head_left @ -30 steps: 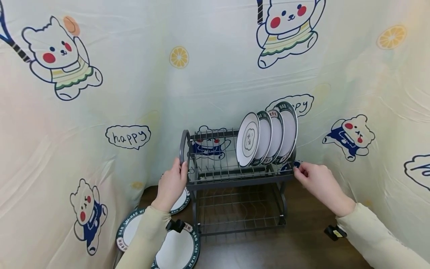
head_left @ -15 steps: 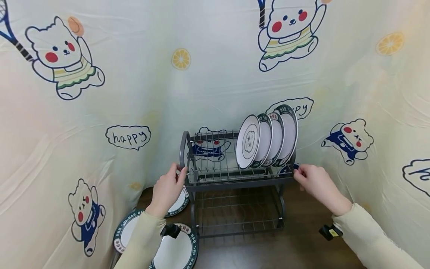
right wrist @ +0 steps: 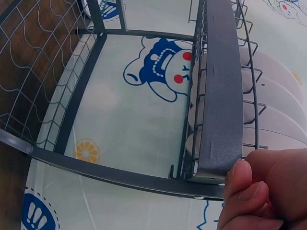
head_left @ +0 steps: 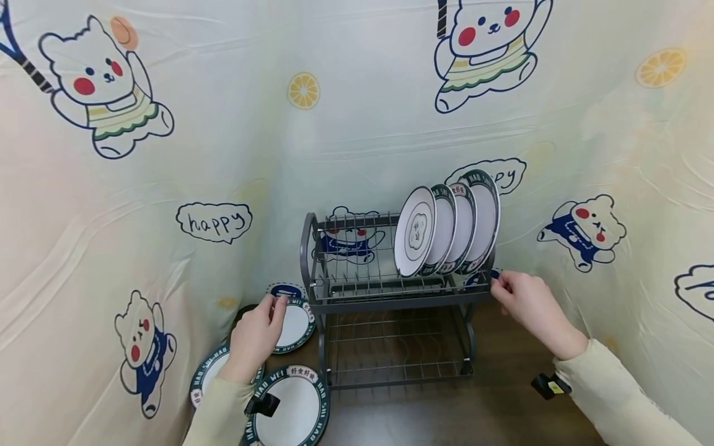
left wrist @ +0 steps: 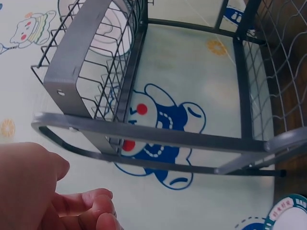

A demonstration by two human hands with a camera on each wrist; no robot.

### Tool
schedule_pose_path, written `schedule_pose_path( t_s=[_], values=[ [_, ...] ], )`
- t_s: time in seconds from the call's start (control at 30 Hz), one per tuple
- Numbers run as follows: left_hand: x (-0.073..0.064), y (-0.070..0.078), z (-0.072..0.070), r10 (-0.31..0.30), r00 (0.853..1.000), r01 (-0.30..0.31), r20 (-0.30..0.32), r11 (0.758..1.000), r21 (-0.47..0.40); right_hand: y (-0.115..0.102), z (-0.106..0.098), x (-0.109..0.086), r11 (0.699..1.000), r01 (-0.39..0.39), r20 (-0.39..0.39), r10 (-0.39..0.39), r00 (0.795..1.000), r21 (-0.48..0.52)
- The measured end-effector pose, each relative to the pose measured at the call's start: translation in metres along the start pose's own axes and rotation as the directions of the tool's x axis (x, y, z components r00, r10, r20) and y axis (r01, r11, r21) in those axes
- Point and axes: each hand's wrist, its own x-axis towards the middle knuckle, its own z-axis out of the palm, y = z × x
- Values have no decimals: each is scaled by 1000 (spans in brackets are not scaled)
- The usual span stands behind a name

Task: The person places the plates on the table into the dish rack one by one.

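Observation:
A dark grey two-tier dish rack (head_left: 390,305) stands against the cloth backdrop. Several white plates with green rims lean upright at the right of its upper tier, the leftmost plate (head_left: 415,232) showing its printed underside. My right hand (head_left: 535,313) pinches the rack's front right corner; in the right wrist view its fingertips (right wrist: 240,172) meet the end of the grey rail. My left hand (head_left: 253,337) hangs just left of the rack, holding nothing, its fingers loosely bent. The left wrist view shows that hand (left wrist: 31,187) apart from the side frame (left wrist: 158,134).
Left of the rack, several green-rimmed plates lie on the dark wooden surface (head_left: 413,415): a near plate (head_left: 292,409), a back plate (head_left: 292,325) and a left one (head_left: 209,371) partly behind my sleeve. A printed cloth (head_left: 357,142) surrounds the back and sides.
My left hand has let go of the rack's left side and moved left and down, over the plates. My right hand stays at the right corner.

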Motion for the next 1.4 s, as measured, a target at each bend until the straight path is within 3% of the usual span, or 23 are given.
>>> schedule_pose_path(
  t_s=[0.4, 0.7, 0.8, 1.1, 1.4],
  values=[
    [-17, -27, 5, -71, 996, 71, 46, 997, 4, 2, 7, -4, 1000, -4, -14, 5, 1000, 25],
    [-34, -60, 18, -184, 976, 182, 114, 983, 33, 2, 11, -10, 1000, -2, -47, 3, 999, 9],
    [-40, -73, 22, -226, 964, 222, 139, 974, 43, 2, 12, -10, 1000, 4, -55, -4, 998, 6],
    [-59, -114, 39, -351, 909, 338, 225, 936, 93, 2, 12, -6, 1000, 22, -55, -21, 998, 15],
    [-66, -134, 51, -386, 884, 369, 266, 923, 114, 6, 7, -2, 999, 20, -63, -18, 998, 29]
  ],
)
